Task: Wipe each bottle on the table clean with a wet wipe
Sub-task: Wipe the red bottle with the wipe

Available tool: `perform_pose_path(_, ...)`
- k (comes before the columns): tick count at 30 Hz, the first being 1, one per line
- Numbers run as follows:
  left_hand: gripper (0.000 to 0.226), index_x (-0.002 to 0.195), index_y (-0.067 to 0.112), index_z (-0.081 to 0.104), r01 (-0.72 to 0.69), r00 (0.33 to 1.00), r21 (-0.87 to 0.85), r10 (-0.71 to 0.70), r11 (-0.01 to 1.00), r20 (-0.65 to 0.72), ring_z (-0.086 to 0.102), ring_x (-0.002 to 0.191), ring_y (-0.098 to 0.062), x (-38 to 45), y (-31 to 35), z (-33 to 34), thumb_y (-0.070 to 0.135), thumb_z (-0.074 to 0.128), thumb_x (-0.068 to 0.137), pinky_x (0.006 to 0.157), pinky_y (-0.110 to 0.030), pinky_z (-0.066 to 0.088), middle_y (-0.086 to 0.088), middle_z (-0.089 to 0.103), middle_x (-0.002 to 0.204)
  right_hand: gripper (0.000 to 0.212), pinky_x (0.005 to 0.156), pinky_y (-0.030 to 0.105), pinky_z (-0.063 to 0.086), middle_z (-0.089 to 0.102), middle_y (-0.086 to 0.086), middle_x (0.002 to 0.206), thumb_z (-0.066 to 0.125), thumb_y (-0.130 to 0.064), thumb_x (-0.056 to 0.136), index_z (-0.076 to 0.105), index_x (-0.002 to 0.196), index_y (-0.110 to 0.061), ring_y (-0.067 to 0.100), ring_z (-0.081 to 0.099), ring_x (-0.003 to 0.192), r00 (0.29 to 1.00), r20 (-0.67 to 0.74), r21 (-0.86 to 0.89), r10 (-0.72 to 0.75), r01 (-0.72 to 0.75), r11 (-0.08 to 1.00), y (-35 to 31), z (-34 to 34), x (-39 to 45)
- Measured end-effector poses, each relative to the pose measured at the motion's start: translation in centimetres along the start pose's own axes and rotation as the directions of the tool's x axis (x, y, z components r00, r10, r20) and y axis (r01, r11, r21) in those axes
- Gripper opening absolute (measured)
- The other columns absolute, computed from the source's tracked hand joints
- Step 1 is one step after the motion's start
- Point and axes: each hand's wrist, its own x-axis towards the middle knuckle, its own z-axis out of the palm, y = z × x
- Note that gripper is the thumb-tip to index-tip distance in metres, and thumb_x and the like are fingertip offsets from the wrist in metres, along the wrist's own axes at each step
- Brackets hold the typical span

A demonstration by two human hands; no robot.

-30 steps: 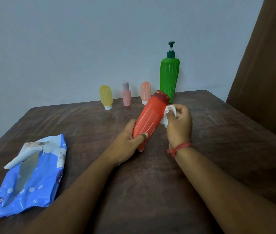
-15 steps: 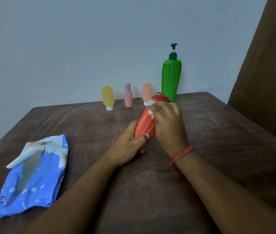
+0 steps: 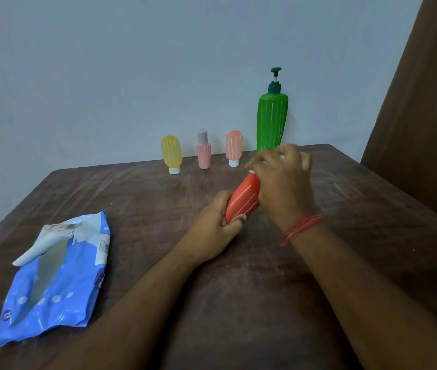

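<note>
Ribbed red bottle tilted — left hand fingers clamped low, right hand fingers curled over its top.

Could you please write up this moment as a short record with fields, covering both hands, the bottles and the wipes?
Left hand: grips the lower end of the red bottle, which is tilted.
Right hand: wrapped over the bottle's upper end; a bit of white wet wipe shows at the fingers.
Back row: yellow bottle, pink bottle, peach bottle, green pump bottle, all upright.
Wipes pack: blue, lying flat on the table, flap open.
</note>
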Motion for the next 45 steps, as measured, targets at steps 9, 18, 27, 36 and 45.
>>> perform_pose_path(9, 0.038, 0.128, 0.022, 0.044, -0.027, 0.999, 0.013, 0.027, 1.000, 0.021, 0.058, 0.087, -0.002, 0.1, 0.0, 0.0, 0.024, 0.065, 0.096, 0.068, -0.008, 0.044, 0.013, 0.055, 0.104, 0.024, 0.088, 0.043, 0.035, 0.071, -0.004, 0.104, 0.060, -0.017, 0.083, 0.077, 0.099, -0.021, 0.027, 0.050, 0.104, 0.992, 0.116, -0.018, -0.046, 0.048, 0.999, -0.3, -0.8, 0.3)
perform_pose_path(18, 0.031, 0.123, 0.023, 0.046, -0.004, 1.000, -0.067, 0.005, 0.998, 0.008, 0.058, 0.080, -0.008, 0.3, -0.6, 0.0, 0.026, 0.063, 0.097, 0.068, -0.023, 0.050, 0.005, 0.059, 0.100, 0.030, 0.086, 0.043, 0.042, 0.071, -0.002, 0.112, 0.068, -0.006, 0.082, 0.075, 0.109, -0.018, 0.028, 0.054, 0.103, 0.996, -0.020, 0.064, -0.089, 0.090, 0.994, 0.0, 0.6, -0.6)
perform_pose_path(27, 0.023, 0.120, 0.019, 0.049, 0.077, 0.996, -0.218, -0.084, 0.973, -0.022, 0.060, 0.062, -0.009, 0.4, -0.6, -0.1, 0.021, 0.059, 0.100, 0.056, -0.022, 0.050, -0.006, 0.061, 0.093, 0.032, 0.087, 0.039, 0.051, 0.071, 0.005, 0.114, 0.055, -0.004, 0.091, 0.072, 0.118, -0.007, 0.028, 0.057, 0.094, 0.973, -0.186, 0.245, -0.135, 0.178, 0.953, 0.9, 2.3, -1.0)
perform_pose_path(36, 0.018, 0.116, 0.027, 0.049, 0.090, 0.994, -0.237, -0.100, 0.967, -0.032, 0.064, 0.067, -0.020, 0.5, -0.8, -0.1, 0.025, 0.058, 0.101, 0.067, -0.041, 0.055, -0.008, 0.063, 0.094, 0.031, 0.088, 0.036, 0.051, 0.069, 0.006, 0.119, 0.060, 0.001, 0.091, 0.071, 0.120, -0.006, 0.026, 0.054, 0.099, 0.979, -0.204, 0.300, -0.021, 0.083, 0.950, 0.8, 2.7, -0.8)
perform_pose_path(45, 0.029, 0.124, 0.022, 0.048, 0.064, 0.998, -0.140, -0.065, 0.988, -0.005, 0.066, 0.072, -0.019, 0.3, -0.8, 0.0, 0.026, 0.061, 0.099, 0.066, -0.035, 0.056, -0.007, 0.062, 0.102, 0.025, 0.073, 0.037, 0.053, 0.060, 0.008, 0.112, 0.055, -0.018, 0.093, 0.074, 0.108, -0.015, 0.026, 0.051, 0.103, 0.993, -0.121, 0.202, -0.001, 0.025, 0.979, 0.2, 1.8, -0.2)
